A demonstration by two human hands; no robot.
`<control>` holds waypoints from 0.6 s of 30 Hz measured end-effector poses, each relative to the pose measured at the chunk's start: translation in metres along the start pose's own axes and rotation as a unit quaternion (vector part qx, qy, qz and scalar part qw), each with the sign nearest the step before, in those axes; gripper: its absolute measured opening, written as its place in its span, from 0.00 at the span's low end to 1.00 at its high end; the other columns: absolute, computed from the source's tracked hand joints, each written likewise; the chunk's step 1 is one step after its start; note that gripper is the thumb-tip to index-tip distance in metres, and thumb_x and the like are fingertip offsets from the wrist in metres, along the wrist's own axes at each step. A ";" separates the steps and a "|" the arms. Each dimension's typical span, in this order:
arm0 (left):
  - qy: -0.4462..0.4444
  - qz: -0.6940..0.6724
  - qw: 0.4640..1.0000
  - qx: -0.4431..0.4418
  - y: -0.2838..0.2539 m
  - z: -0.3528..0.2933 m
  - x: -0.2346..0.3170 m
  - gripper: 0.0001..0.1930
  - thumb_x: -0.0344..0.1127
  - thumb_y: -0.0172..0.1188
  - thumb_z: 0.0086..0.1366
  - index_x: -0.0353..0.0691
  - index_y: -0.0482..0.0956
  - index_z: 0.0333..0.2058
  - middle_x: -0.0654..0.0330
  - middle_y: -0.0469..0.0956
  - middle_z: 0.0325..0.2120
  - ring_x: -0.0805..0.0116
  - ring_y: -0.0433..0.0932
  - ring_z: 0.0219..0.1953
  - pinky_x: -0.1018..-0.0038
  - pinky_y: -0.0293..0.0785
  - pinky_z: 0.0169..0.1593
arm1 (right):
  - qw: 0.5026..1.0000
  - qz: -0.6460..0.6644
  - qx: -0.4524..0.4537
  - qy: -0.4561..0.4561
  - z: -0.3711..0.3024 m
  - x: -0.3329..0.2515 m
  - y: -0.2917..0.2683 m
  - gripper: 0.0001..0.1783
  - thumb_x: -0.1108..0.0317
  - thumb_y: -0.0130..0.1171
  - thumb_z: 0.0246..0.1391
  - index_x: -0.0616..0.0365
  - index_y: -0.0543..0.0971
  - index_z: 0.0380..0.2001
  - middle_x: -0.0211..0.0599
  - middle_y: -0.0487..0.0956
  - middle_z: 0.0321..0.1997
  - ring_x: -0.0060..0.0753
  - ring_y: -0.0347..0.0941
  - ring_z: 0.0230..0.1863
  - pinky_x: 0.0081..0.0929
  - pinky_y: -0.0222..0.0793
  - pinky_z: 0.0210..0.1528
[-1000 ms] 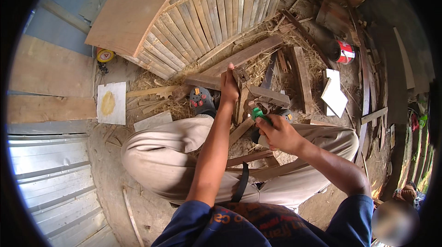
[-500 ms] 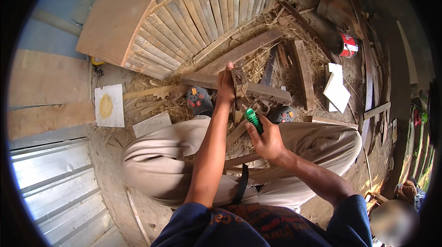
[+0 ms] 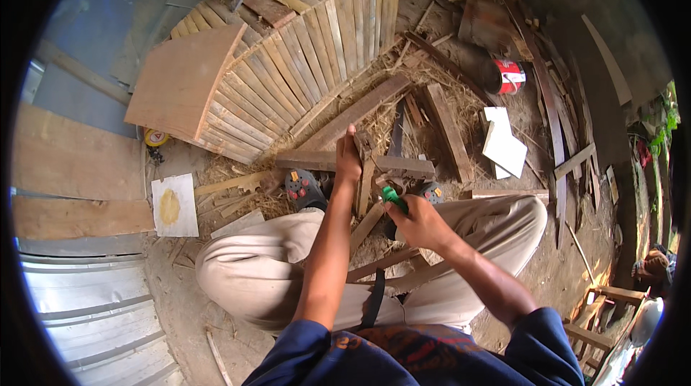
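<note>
My left hand (image 3: 348, 161) is closed on a dark brown wood block (image 3: 365, 144), held upright above the ground between my feet. Fingers of that hand are partly hidden behind the wood. Lower and to the right, my right hand (image 3: 421, 223) is wrapped round a green-handled tool (image 3: 391, 197). Its working end is too small and unclear to name. Beneath both hands lie a thick wooden beam (image 3: 410, 165) and other scraps. My dark clogs (image 3: 304, 188) rest on either side.
Ahead stands a slatted wooden structure (image 3: 317, 62) with a plywood sheet (image 3: 188, 83) leaning on it. Loose planks (image 3: 448, 130), a red-and-white can (image 3: 509, 76) and white board pieces (image 3: 504, 148) lie to the right. At left are a stained white square (image 3: 174, 206) and a yellow tape measure (image 3: 155, 137).
The whole view has shifted, showing more of the slatted structure's top. The green handle has turned and sits a little closer to the block. Both hands keep their hold.
</note>
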State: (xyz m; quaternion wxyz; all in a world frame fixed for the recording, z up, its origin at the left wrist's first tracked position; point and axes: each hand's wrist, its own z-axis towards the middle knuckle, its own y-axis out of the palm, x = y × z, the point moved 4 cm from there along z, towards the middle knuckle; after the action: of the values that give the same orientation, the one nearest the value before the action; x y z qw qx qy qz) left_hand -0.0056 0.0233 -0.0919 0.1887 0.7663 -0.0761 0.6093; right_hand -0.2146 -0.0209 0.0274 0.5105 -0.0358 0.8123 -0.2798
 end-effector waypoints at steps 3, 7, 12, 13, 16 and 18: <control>0.091 -0.015 0.996 -0.005 -0.007 0.018 -0.012 0.28 0.56 0.45 0.76 0.42 0.65 0.21 0.70 0.61 0.19 0.76 0.58 0.24 0.70 0.57 0.30 | 0.987 0.047 0.146 -0.056 0.009 -0.012 0.018 0.22 0.54 0.58 0.66 0.67 0.74 0.34 0.46 0.73 0.19 0.33 0.68 0.21 0.37 0.66 0.26; 0.072 -0.077 0.994 -0.036 -0.024 0.044 -0.044 0.26 0.57 0.42 0.77 0.41 0.76 0.32 0.63 0.74 0.25 0.71 0.73 0.26 0.70 0.72 0.31 | 0.998 0.023 0.060 -0.017 0.021 -0.009 0.018 0.24 0.53 0.58 0.66 0.68 0.73 0.35 0.45 0.73 0.21 0.35 0.72 0.25 0.39 0.68 0.29; 0.001 -0.157 0.985 -0.066 -0.036 0.055 -0.071 0.29 0.59 0.41 0.76 0.43 0.76 0.27 0.62 0.74 0.16 0.67 0.74 0.17 0.71 0.73 0.24 | 0.991 0.123 -0.045 0.027 0.023 -0.003 0.020 0.23 0.53 0.56 0.68 0.66 0.72 0.33 0.35 0.72 0.21 0.33 0.72 0.25 0.36 0.67 0.29; 0.063 -0.085 0.994 -0.023 -0.042 0.053 -0.068 0.29 0.60 0.41 0.76 0.43 0.76 0.26 0.62 0.74 0.16 0.67 0.73 0.16 0.71 0.72 0.24 | 0.988 0.145 -0.054 -0.010 0.022 -0.005 0.024 0.23 0.53 0.56 0.68 0.66 0.72 0.33 0.34 0.72 0.21 0.33 0.71 0.24 0.36 0.67 0.29; 0.030 -0.089 0.995 0.032 -0.041 0.062 -0.058 0.30 0.60 0.41 0.76 0.43 0.76 0.25 0.62 0.72 0.15 0.68 0.72 0.15 0.71 0.71 0.22 | 0.998 0.037 0.031 -0.048 0.019 -0.007 0.028 0.22 0.54 0.57 0.66 0.67 0.73 0.32 0.41 0.72 0.20 0.33 0.67 0.22 0.37 0.66 0.28; 0.007 -0.161 0.987 0.015 -0.037 0.059 -0.051 0.30 0.60 0.40 0.76 0.42 0.75 0.25 0.62 0.72 0.15 0.68 0.71 0.15 0.71 0.70 0.21 | 0.999 0.021 0.027 -0.005 0.018 -0.003 0.030 0.25 0.54 0.57 0.64 0.73 0.76 0.37 0.69 0.78 0.32 0.70 0.78 0.42 0.51 0.71 0.42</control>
State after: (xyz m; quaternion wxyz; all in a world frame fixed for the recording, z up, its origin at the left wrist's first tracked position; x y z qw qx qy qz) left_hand 0.0485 0.0286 -0.1589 0.2737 0.7667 0.0583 0.5779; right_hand -0.1910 -0.0022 0.0086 0.5209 -0.0058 0.8025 -0.2909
